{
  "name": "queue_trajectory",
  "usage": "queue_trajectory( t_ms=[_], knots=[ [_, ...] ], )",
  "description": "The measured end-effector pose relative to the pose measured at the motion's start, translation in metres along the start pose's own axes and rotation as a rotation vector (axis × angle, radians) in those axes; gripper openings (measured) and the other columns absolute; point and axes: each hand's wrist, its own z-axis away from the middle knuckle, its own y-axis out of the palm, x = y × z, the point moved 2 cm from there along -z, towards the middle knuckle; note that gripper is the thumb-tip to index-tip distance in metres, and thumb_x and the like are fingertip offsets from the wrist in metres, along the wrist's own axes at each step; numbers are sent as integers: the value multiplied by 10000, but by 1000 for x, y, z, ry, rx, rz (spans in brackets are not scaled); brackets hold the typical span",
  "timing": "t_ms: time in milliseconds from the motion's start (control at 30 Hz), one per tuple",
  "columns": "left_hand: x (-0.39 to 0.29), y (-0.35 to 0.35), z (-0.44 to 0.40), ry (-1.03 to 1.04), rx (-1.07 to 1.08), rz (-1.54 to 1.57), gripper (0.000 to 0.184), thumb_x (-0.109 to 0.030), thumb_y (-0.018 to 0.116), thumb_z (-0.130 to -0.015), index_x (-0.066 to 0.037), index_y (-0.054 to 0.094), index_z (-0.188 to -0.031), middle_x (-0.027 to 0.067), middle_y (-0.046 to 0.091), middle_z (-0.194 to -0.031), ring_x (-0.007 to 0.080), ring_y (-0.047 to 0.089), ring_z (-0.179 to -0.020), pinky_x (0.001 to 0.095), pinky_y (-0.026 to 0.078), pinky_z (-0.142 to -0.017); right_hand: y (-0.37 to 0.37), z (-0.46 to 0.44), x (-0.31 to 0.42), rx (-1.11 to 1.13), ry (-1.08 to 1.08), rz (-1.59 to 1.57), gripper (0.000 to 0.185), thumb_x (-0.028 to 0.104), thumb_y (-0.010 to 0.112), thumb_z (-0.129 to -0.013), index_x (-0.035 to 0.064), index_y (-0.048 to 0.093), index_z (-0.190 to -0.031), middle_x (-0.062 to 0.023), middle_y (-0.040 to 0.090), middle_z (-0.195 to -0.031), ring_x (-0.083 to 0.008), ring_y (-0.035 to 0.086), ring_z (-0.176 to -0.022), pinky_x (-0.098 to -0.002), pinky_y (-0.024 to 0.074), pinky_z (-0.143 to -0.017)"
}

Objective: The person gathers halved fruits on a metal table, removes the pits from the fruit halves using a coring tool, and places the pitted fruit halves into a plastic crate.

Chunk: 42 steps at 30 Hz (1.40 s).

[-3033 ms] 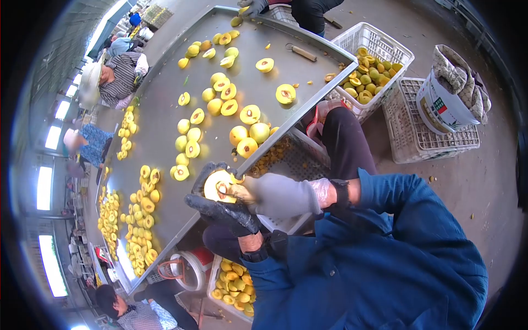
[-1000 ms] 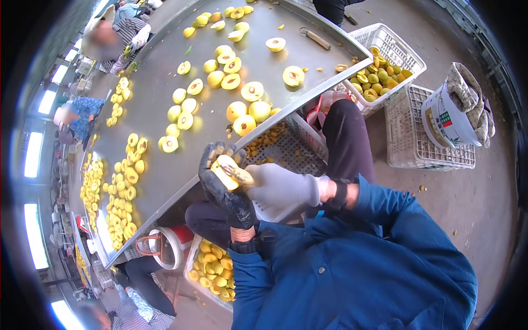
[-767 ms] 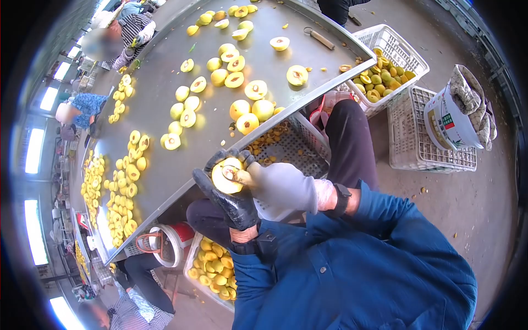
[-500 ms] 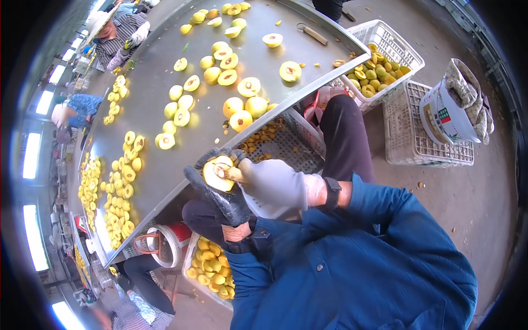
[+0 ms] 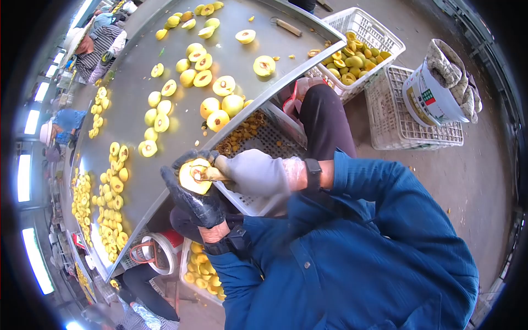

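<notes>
My left hand (image 5: 195, 201), in a black glove, cups a peach half (image 5: 193, 176) with its cut face up. Closed in a grey glove, my right hand (image 5: 253, 171) grips a wooden-handled pitting tool (image 5: 215, 174). The tool's working end is at the middle of the cut face; its metal part is hard to make out. Both hands are just off the near edge of the metal table (image 5: 132, 121), above a perforated crate (image 5: 275, 144) with scraps inside. Several peach halves (image 5: 218, 120) lie on the table close to my left hand.
Another wooden-handled tool (image 5: 288, 27) lies at the table's far end. White crates of peach halves (image 5: 352, 60) stand to the right and below the table (image 5: 201, 269). A white bucket (image 5: 432, 96) with cloth sits on an upturned crate (image 5: 385, 110). Co-workers (image 5: 99, 47) sit along the left.
The view has shifted, so the table and crates appear further left and slightly higher. My hands still hold the peach half and tool, with the tool at the fruit's centre.
</notes>
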Motion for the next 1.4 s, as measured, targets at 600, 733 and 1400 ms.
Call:
queue_trajectory(
  t_ms=[600,733,1400],
  knots=[
    [-13,27,25,347,121,-61,465,-446,436,-1017,-7,521,-1142,159,623,-1020,287,625,-959,454,532,-896,-10,19,37,-73,45,-46,244,192,640,-859,24,504,-971,-209,627,-721,-390,652,-692,-459,504,-590],
    [-10,20,21,191,232,220,614,-529,257,-1037,-15,585,-1108,131,647,-989,282,622,-944,463,503,-910,-9,17,30,-131,-87,27,265,225,650,-868,55,475,-971,-172,609,-664,-394,630,-612,-477,490,-533],
    [-11,23,49,526,-90,-601,432,-393,483,-1008,10,557,-1142,148,668,-991,253,646,-921,378,509,-884,-31,7,56,-430,-346,-77,309,241,689,-847,118,640,-1126,-113,680,-836,-295,646,-616,-375,510,-543]
  ],
)
